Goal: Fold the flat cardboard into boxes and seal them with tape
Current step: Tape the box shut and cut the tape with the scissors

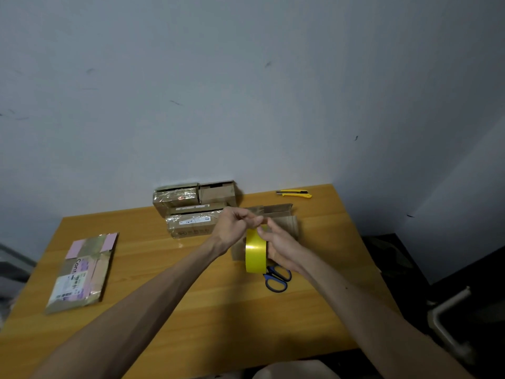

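Hovering over the worktop (191, 296), a yellow tape roll (255, 254) is held on edge by two hands.
The grip of the right hand (281, 247) is closed round the roll; its top is pinched by the left hand (235, 228). A cardboard box (284, 217) lies just behind, blue scissors (277, 279) beneath, taped boxes (191, 209) stacked at the rear.

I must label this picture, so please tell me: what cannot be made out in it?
- Head view: scissors blades, hidden behind the tape roll and right hand.
- Head view: the roll's loose end, covered by left hand fingers.
- Head view: print on the flat package, too small, blurred.
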